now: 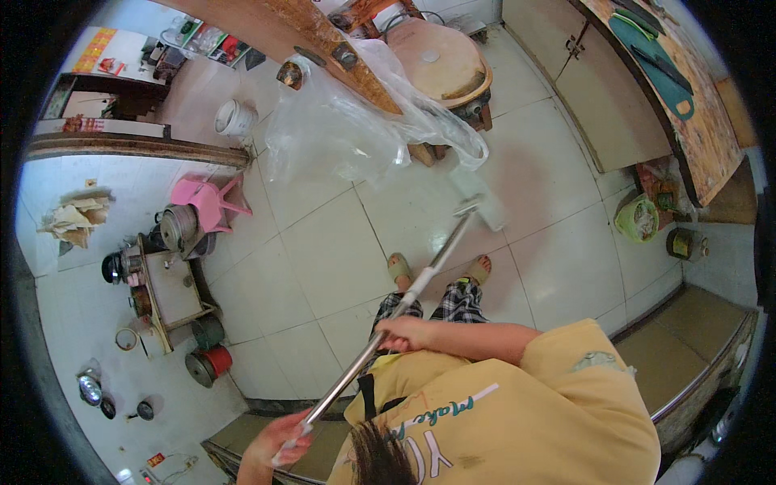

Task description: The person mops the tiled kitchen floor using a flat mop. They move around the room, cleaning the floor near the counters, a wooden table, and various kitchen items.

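Observation:
A flat mop with a metal pole (pixel 348 374) runs slantwise in front of me. My left hand (pixel 284 438) is wrapped around the white grip at the pole's upper end. Farther down, my right hand (pixel 402 334) holds the pole near my waist. The mop's pale, slightly blurred flat head (pixel 485 200) lies on the tiled floor (pixel 321 260), ahead of my sandalled feet. Whether its pad is wet cannot be seen.
Clear plastic bags (pixel 339 133) hang from a wooden beam (pixel 291 30), by a round-topped stool (pixel 433 60). A pink plastic stool (pixel 206 200) and shelf with pots (pixel 173 285) stand left. A green waste basket (pixel 636 218) is right, below a wooden counter (pixel 706 145); a white bucket (pixel 234 118) stands upper left.

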Demonstrator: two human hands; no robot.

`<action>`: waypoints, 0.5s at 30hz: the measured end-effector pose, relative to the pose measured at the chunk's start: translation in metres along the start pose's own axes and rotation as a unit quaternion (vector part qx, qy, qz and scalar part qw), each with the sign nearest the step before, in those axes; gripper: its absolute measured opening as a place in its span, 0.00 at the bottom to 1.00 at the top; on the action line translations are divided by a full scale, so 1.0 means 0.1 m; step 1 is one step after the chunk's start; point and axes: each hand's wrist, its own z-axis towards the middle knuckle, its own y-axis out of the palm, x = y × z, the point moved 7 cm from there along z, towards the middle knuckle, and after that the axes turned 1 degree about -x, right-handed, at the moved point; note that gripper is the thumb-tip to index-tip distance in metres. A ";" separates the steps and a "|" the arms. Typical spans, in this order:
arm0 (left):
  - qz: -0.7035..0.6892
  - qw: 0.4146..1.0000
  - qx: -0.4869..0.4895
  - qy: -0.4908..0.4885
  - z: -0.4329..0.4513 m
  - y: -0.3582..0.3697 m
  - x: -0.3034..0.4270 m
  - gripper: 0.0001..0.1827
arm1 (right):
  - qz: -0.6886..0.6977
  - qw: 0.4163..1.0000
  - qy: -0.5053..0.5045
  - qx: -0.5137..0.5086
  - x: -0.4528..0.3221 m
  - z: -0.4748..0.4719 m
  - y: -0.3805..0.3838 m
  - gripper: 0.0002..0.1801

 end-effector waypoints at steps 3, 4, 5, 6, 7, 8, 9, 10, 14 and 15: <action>0.104 0.993 -0.057 -0.017 0.58 0.41 0.38 0.30 | 0.071 0.987 -0.050 0.139 -0.15 -0.43 -0.62 0.18; 0.149 0.985 -0.086 -0.024 0.85 0.53 0.47 0.31 | 0.082 0.971 -0.081 0.208 -0.19 -0.60 -0.88 0.18; 0.176 0.978 -0.110 -0.013 1.09 0.63 0.50 0.31 | 0.118 0.959 -0.099 0.238 -0.18 -0.69 -1.12 0.18; 0.202 0.970 -0.135 -0.003 1.33 0.73 0.52 0.31 | 0.124 0.942 -0.091 0.297 -0.15 -0.84 -1.38 0.18; 0.241 0.962 -0.131 -0.004 1.56 0.80 0.54 0.31 | 0.125 0.928 -0.114 0.332 -0.16 -0.99 -1.49 0.18; 0.282 0.950 -0.133 -0.007 1.76 0.85 0.54 0.31 | 0.112 0.936 -0.122 0.309 -0.14 -1.02 -1.69 0.18; 0.266 0.953 -0.144 -0.015 1.87 0.87 0.53 0.31 | 0.107 0.919 -0.128 0.358 -0.12 -1.06 -1.84 0.17; 0.250 0.956 -0.153 -0.020 1.94 0.85 0.52 0.31 | 0.096 0.910 -0.134 0.381 -0.17 -1.04 -1.82 0.17; 0.173 0.976 -0.126 -0.027 1.86 0.33 0.74 0.29 | 0.080 0.887 -0.137 0.433 -0.31 -0.66 -1.63 0.16; 0.151 0.979 -0.135 -0.033 1.77 0.14 0.83 0.30 | 0.085 0.890 -0.141 0.426 -0.35 -0.44 -1.45 0.17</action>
